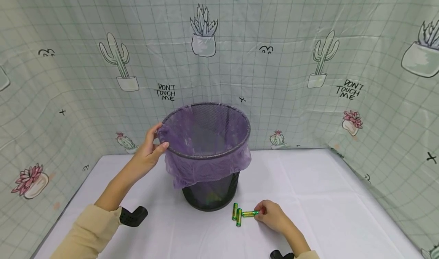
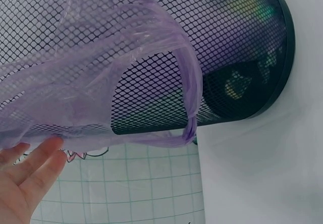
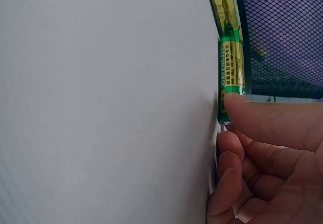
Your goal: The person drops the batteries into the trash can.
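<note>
A black mesh wastebasket stands on the table, lined with a purple plastic bag folded down over its rim. At the rim's left side my left hand holds on, thumb in front and fingers behind. In the left wrist view, those fingers lie against the bag. My right hand pinches the right end of a green and gold battery lying sideways at the table. Two similar batteries, one behind the other, lie to its left. The right wrist view shows the thumb on the pinched battery.
White cloth covers the table. A curtain printed with cacti and a grid hangs behind and on both sides. A black wrist mount sits by the left sleeve, another by the right one.
</note>
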